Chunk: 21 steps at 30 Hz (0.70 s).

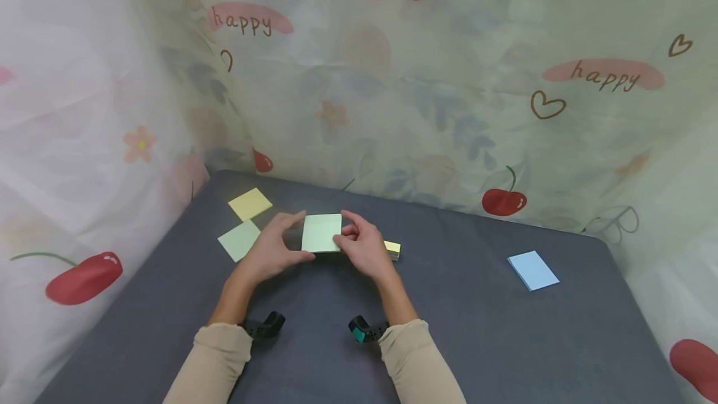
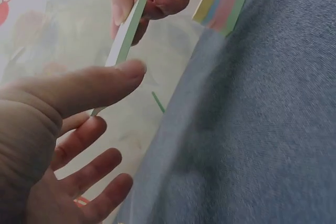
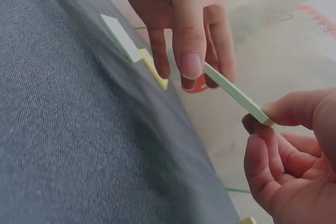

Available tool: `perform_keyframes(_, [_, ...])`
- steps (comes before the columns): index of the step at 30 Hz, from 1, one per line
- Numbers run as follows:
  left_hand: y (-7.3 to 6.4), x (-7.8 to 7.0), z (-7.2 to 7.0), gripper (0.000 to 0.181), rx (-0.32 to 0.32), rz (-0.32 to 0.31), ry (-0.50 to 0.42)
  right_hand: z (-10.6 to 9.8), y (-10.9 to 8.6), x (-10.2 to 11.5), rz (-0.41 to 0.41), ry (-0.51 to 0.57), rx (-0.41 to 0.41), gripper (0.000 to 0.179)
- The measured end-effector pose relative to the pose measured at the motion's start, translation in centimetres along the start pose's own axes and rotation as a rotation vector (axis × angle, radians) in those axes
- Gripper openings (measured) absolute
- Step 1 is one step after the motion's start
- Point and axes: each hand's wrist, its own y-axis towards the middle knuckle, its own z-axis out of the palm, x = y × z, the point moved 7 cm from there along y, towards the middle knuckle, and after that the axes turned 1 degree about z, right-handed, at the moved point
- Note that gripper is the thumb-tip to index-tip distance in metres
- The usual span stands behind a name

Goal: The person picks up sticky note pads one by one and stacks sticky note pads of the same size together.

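Above the grey cloth-covered desk (image 1: 454, 329), the right hand (image 1: 363, 245) pinches a pale-green square paper pad (image 1: 321, 233) by its right edge; the left hand (image 1: 272, 248), fingers (image 2: 95, 168) spread, flanks its left.

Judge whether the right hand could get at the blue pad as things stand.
Probably yes: the right hand would first have to release the light green pad it pinches, but past the multicoloured stack nearby, nothing visible blocks the way to the blue pad.

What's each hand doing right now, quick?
Left hand: at the left edge of the square pale-green paper pad; can't tell whether its grip is closed.
Right hand: closed, pinching that pad.
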Motion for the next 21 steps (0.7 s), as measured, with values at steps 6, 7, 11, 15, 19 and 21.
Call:
perform_keyframes(6, [0.5, -0.4, 0.9, 0.091, 0.063, 0.001, -0.065, -0.9, -0.7, -0.6, 0.016, 0.026, -0.009, 0.058])
perform_keyframes(7, [0.5, -0.5, 1.0, 0.09, 0.069, -0.004, -0.082, -1.1, -0.8, -0.7, 0.018, 0.035, -0.012, 0.059])
perform_keyframes(11, [0.7, -0.9, 1.4, 0.089, 0.093, -0.027, -0.168, -1.7, -1.2, -1.0, 0.021, 0.067, -0.027, 0.058])
perform_keyframes(15, [1.0, -1.3, 1.7, 0.089, 0.108, -0.031, -0.242, -2.5, -1.5, -0.9, 0.03, 0.092, -0.019, 0.06])
perform_keyframes(19, [1.2, -1.8, 1.8, 0.089, 0.113, -0.004, -0.264, -3.1, -1.9, -0.7, 0.034, 0.079, 0.056, 0.075])
perform_keyframes(21, [1.3, -1.9, 1.9, 0.088, 0.118, 0.002, -0.258, -3.4, -2.1, -0.7, 0.031, 0.046, 0.109, 0.088])
